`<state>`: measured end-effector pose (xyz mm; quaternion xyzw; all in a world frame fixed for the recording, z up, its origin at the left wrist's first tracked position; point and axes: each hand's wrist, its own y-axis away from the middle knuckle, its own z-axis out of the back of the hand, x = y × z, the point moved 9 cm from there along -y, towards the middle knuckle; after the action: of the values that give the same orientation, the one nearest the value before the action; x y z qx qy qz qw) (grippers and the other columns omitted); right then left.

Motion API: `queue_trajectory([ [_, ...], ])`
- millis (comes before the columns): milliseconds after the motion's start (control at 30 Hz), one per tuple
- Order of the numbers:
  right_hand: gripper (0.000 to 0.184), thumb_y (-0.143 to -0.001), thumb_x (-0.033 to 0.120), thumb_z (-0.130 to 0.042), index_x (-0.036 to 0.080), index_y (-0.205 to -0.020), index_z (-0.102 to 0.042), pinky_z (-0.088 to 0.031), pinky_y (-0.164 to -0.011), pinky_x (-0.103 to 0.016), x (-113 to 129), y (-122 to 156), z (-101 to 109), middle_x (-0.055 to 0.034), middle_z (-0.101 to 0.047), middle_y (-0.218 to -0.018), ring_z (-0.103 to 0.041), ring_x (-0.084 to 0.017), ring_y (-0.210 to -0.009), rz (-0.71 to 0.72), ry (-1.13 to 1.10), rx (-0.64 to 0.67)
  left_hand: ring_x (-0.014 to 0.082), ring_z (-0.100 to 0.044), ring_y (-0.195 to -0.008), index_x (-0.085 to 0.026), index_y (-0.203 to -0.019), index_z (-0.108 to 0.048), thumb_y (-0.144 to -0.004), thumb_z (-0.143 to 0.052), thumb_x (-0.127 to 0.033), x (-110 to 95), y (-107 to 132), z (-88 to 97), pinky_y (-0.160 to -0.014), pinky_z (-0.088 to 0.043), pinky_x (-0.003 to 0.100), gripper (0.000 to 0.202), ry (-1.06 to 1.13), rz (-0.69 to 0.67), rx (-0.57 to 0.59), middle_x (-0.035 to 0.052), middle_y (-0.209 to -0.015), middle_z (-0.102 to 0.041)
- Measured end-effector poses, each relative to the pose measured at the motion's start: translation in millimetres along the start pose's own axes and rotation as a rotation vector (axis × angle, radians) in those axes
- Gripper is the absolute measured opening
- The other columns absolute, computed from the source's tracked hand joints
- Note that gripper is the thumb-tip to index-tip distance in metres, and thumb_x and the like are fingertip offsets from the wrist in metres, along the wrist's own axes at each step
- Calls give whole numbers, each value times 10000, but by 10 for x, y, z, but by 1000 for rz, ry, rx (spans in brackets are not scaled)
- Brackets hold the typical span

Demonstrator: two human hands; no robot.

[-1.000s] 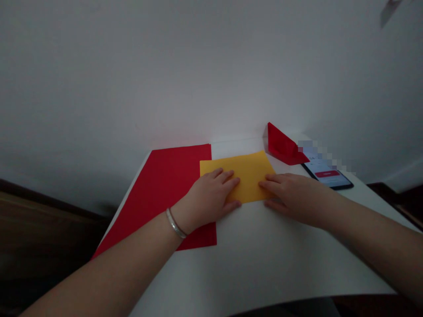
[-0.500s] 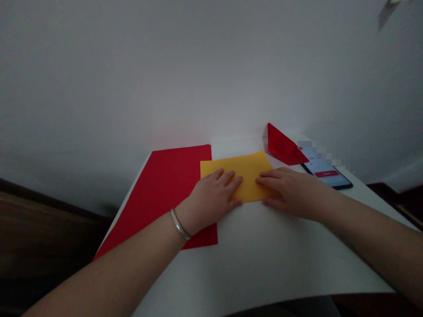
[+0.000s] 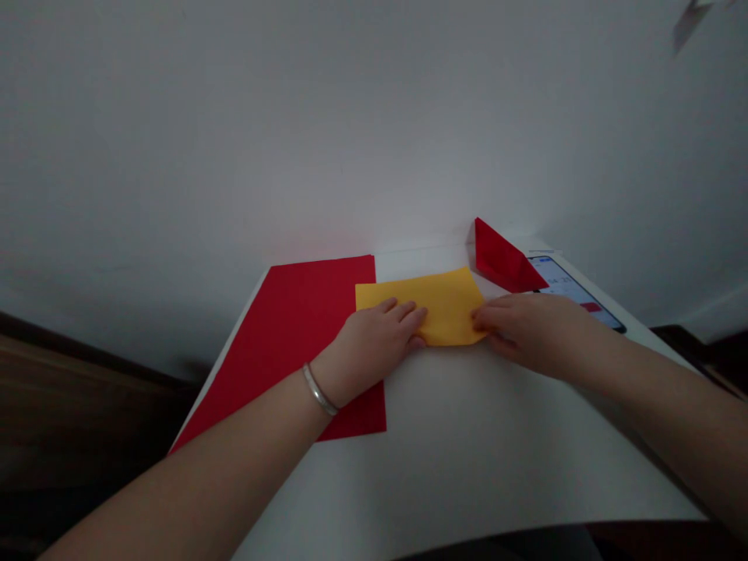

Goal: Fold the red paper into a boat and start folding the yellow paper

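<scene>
A folded yellow paper (image 3: 441, 300) lies on the white table, its left end overlapping red sheets. My left hand (image 3: 382, 335), wearing a silver bangle (image 3: 319, 389), is closed over the paper's near left part. Its fingers rest on top, with the thumb at the near edge. My right hand (image 3: 520, 323) pinches the near right corner, fingers drawn together. The thumb tip there is partly hidden. That corner looks slightly lifted or bent.
Large red sheets (image 3: 274, 327) cover the table's left side. A folded red paper piece (image 3: 506, 261) stands by the wall, partly over a phone (image 3: 576, 288) with a lit screen. The white tabletop (image 3: 467, 452) stretches toward me, and the wall (image 3: 351, 140) rises behind it.
My right hand's fingers have gone from lying flat to pinching the corner, moving slightly right. The left fingers have drawn closer together, and the paper's near edge has shifted away from me.
</scene>
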<state>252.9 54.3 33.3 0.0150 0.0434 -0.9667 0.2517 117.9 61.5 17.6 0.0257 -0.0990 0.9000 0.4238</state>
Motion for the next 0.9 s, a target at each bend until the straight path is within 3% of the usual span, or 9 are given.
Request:
queue_trajectory([
  [67, 255, -879, 273, -457, 236, -826, -703, -447, -554, -311, 11, -10, 22, -34, -721, -816, -680, -217, -714, -5, 65, 31, 256, -567, -1183, -122, -1337, -468, -942, -469, -476, 12, -2, 48, -935, -502, 371, 531, 19, -17, -14, 134, -1313, -586],
  [167, 296, -913, 303, -444, 226, -808, -710, -393, -538, -292, 74, 0, 115, -42, -716, -786, -672, -211, -700, 18, 124, -29, 273, -593, -1139, -123, -1316, -505, -904, -503, -542, -38, 8, 196, -922, -497, 402, 588, -6, -74, -104, 138, -1259, -626],
  [267, 284, -921, 294, -457, 224, -827, -715, -366, -535, -287, 203, 36, 213, -35, -717, -771, -665, -202, -693, 93, 110, -154, 232, -653, -996, -173, -1200, -599, -947, -502, -390, -145, 41, 338, -801, -523, 360, 347, -46, -123, -182, 92, -1119, -699],
  [400, 271, -940, 311, -462, 234, -867, -711, -407, -596, -285, 370, 92, 294, -22, -723, -808, -659, -173, -721, 219, -40, -274, 200, -683, -845, -178, -1089, -649, -925, -535, -207, -213, 69, 343, -669, -532, 307, 201, -59, -129, -132, 55, -978, -734],
  [533, 199, -880, 262, -541, 247, -1016, -686, -475, -694, -278, 405, 68, 200, -21, -726, -957, -665, -166, -833, 294, -182, -149, 167, -692, -897, -218, -1180, -624, -931, -494, -133, -101, 62, 234, -699, -549, 269, 293, 63, -167, -82, 34, -1088, -719],
  [667, 353, -786, 199, -605, 249, -1133, -646, -498, -851, -329, 352, 49, 106, -33, -690, -1153, -642, -198, -1021, 343, -179, -41, 120, -629, -1101, -271, -1167, -647, -970, -429, -163, 34, 35, 143, -989, -467, 284, 314, 333, -292, -47, -8, -1182, -691],
  [767, 382, -756, 188, -619, 241, -1133, -646, -506, -838, -339, 291, 40, 44, -43, -700, -1132, -659, -210, -984, 328, -148, 32, 123, -618, -1125, -291, -1125, -677, -971, -441, -210, 167, 7, 136, -1070, -400, 332, 293, 476, -265, -68, -15, -1141, -710],
  [900, 251, -829, 187, -542, 264, -1017, -690, -500, -778, -300, 324, 52, 29, -12, -736, -995, -682, -180, -873, 357, -200, 114, 128, -544, -1228, -276, -1139, -681, -943, -456, -162, 191, 21, 46, -1062, -415, 296, 320, 546, -252, 1, 0, -1261, -648],
])
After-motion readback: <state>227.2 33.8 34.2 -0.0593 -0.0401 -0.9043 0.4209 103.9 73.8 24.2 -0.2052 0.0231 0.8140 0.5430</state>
